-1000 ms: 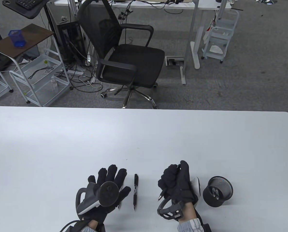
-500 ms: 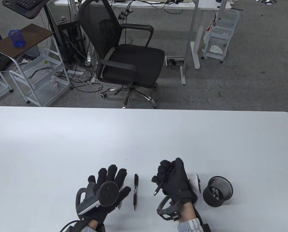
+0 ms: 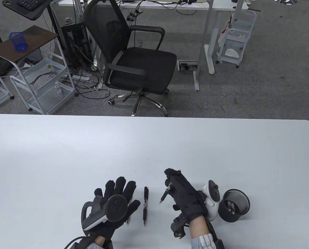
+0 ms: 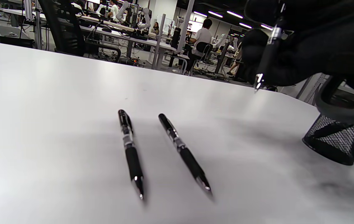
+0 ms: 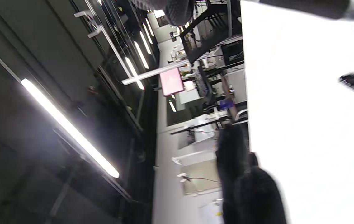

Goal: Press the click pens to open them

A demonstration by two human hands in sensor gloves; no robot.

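A black click pen point(image 3: 166, 193) sits in the right hand point(image 3: 183, 193), fingers curled around its barrel, tip pointing down-left above the white worktop point(image 3: 154, 145). Two more pens point(image 4: 130, 151) lie side by side just beside the left hand point(image 3: 115, 202), which rests flat, fingers spread. A mesh pen cup point(image 3: 233, 205) stands right of the right hand.

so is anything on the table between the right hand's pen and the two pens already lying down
Nothing visible. The right hand holds its black click pen tip-down above bare white table. The two black click pens lie to its left, by the left hand. The black mesh cup stands on the opposite side.
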